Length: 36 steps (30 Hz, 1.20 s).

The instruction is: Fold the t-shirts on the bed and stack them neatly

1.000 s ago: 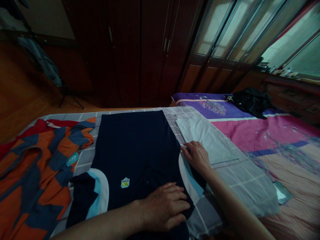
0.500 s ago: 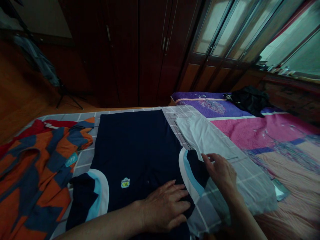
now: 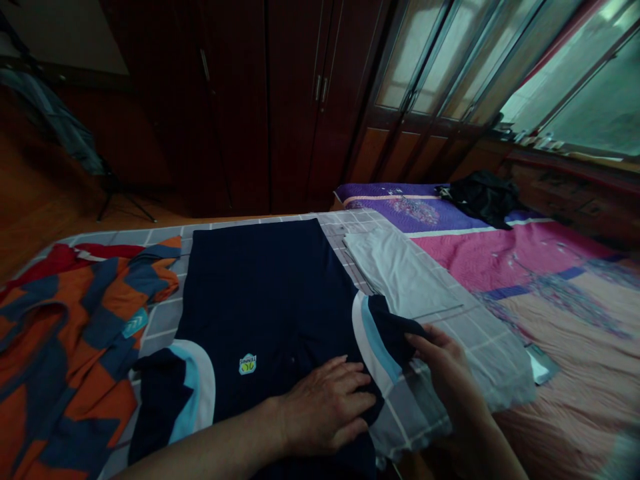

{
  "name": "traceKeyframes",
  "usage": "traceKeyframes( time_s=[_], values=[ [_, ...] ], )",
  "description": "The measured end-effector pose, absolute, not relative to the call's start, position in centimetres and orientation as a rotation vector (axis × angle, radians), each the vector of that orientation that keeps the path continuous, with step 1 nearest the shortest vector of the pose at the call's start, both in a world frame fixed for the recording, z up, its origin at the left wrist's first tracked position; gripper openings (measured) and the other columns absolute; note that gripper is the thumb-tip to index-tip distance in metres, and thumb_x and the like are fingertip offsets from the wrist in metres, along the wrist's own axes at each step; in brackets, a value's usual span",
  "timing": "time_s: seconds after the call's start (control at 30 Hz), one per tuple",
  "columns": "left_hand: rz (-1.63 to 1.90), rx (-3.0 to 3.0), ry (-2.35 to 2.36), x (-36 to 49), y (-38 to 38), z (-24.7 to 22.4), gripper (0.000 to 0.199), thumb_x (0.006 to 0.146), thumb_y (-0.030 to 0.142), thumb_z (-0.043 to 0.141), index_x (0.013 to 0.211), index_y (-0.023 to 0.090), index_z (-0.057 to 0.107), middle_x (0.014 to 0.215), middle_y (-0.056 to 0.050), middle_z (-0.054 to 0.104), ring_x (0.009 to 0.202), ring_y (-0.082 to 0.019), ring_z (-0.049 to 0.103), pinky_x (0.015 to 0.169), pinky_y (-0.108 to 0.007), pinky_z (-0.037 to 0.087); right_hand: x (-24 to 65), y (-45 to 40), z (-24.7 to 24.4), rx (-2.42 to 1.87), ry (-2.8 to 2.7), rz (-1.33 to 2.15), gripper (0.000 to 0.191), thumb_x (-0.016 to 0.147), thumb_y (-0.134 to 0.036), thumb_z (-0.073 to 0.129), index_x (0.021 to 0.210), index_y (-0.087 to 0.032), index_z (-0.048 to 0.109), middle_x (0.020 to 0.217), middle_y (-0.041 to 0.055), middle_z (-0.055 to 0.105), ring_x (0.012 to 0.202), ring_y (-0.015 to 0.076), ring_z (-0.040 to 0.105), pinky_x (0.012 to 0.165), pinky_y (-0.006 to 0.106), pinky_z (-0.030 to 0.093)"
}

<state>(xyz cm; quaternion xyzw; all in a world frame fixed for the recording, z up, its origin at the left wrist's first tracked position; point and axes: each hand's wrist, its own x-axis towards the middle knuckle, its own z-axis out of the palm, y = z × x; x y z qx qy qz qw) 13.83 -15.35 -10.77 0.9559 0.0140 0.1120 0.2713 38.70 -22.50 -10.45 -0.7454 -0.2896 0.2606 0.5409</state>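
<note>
A navy shirt (image 3: pixel 255 287) with white and light-blue bands on its sleeves is spread on a grey checked cloth (image 3: pixel 480 340), its hem toward the wardrobe. A small tennis badge (image 3: pixel 247 364) shows on its chest. My left hand (image 3: pixel 330 403) lies flat on the shirt, fingers spread, beside the right-side sleeve band. Fingers of my right hand (image 3: pixel 443 353) pinch the edge of the right-side sleeve (image 3: pixel 395 330), which is slightly raised. The collar area is partly hidden by my left forearm.
An orange and blue patterned garment (image 3: pixel 95 333) lies at the left, over a red one (image 3: pixel 55 262). Right of the shirt is a folded pale garment (image 3: pixel 400 270). Beyond stands a bed with a purple and pink cover (image 3: pixel 450 257), a black item (image 3: pixel 483 198) on it.
My right hand has closed on the sleeve edge and drawn it outward. My left hand stays flat on the shirt. The view has shifted slightly.
</note>
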Motion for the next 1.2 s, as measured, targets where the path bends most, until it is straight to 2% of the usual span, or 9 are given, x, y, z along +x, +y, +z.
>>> traceKeyframes(
  time_s=[0.17,0.27,0.33,0.47,0.6,0.8,0.93,1.1,1.2],
  values=[
    [0.333,2.644,0.007,14.0,-15.4,-10.5,0.033,0.093,0.034,0.048,0.122,0.020,0.052,0.129,-0.008,0.056,0.127,-0.022,0.045,0.109,-0.042,0.033,34.6,-21.5,-9.8,-1.710,-1.301,0.110,0.006,0.069,-0.018,0.054,0.073,-0.021,0.058,0.094,0.0086,0.070,0.085,0.0232,0.065,0.076,0.038,0.052],
    [0.383,2.684,-0.056,14.2,-15.6,-10.3,0.018,0.090,0.027,0.050,0.101,0.018,0.060,0.101,-0.006,0.066,0.101,-0.019,0.059,0.095,-0.033,0.044,32.3,-21.2,-9.3,-1.487,-1.992,0.101,0.026,0.074,-0.005,0.043,0.081,-0.021,0.062,0.112,0.0090,0.066,0.113,0.0230,0.056,0.093,0.041,0.047],
    [0.467,2.669,-0.075,14.1,-15.6,-10.2,0.017,0.089,0.023,0.047,0.093,0.016,0.062,0.088,-0.006,0.066,0.087,-0.017,0.061,0.085,-0.029,0.047,32.0,-21.3,-9.2,-1.401,-2.178,0.177,0.033,0.076,-0.003,0.040,0.092,-0.021,0.062,0.122,0.0088,0.062,0.120,0.0210,0.051,0.097,0.040,0.046],
    [0.709,2.567,0.125,13.9,-15.3,-10.2,0.022,0.088,0.018,0.043,0.097,0.015,0.062,0.084,-0.006,0.065,0.081,-0.016,0.059,0.076,-0.029,0.048,33.9,-21.2,-9.4,-1.551,-1.927,0.064,0.030,0.080,-0.007,0.043,0.100,-0.021,0.060,0.119,0.0115,0.062,0.110,0.0208,0.058,0.090,0.039,0.050],
    [0.824,2.537,0.402,13.9,-14.7,-10.6,0.025,0.085,0.013,0.047,0.106,0.017,0.061,0.111,-0.009,0.062,0.107,-0.022,0.054,0.092,-0.037,0.046,35.3,-21.1,-9.9,-1.751,-1.845,0.035,0.017,0.084,-0.021,0.052,0.096,-0.022,0.064,0.111,0.0108,0.064,0.103,0.0230,0.061,0.087,0.040,0.051],
    [0.622,2.541,0.468,14.1,-14.5,-11.2,0.038,0.084,0.014,0.053,0.121,0.019,0.054,0.125,-0.009,0.057,0.122,-0.024,0.047,0.102,-0.041,0.043,35.6,-22.7,-10.7,-1.805,-2.066,0.122,0.039,0.076,-0.032,0.068,0.113,-0.023,0.062,0.134,0.0125,0.050,0.122,0.0284,0.049,0.095,0.045,0.047],
    [0.582,2.535,0.382,14.1,-14.4,-11.0,0.040,0.085,0.015,0.051,0.125,0.018,0.051,0.126,-0.009,0.057,0.120,-0.022,0.049,0.103,-0.039,0.042,36.7,-23.5,-10.9,-1.810,-2.039,0.084,0.017,0.083,-0.020,0.055,0.096,-0.023,0.066,0.127,0.0106,0.055,0.116,0.0252,0.052,0.092,0.042,0.049],
    [0.495,2.604,0.294,14.1,-14.5,-10.8,0.039,0.086,0.016,0.051,0.126,0.017,0.049,0.118,-0.008,0.060,0.117,-0.022,0.051,0.106,-0.040,0.038,37.0,-24.3,-10.6,-1.823,-1.982,0.105,0.016,0.083,-0.021,0.055,0.095,-0.024,0.065,0.121,0.0102,0.058,0.112,0.0245,0.055,0.089,0.041,0.051],
    [0.518,2.625,0.337,14.2,-14.6,-10.7,0.036,0.086,0.015,0.051,0.122,0.017,0.050,0.111,-0.008,0.061,0.111,-0.021,0.053,0.103,-0.040,0.040,36.8,-24.8,-10.5,-1.833,-1.985,0.142,0.010,0.083,-0.022,0.055,0.085,-0.024,0.065,0.121,0.0091,0.059,0.114,0.0248,0.055,0.090,0.041,0.051]
  ],
)
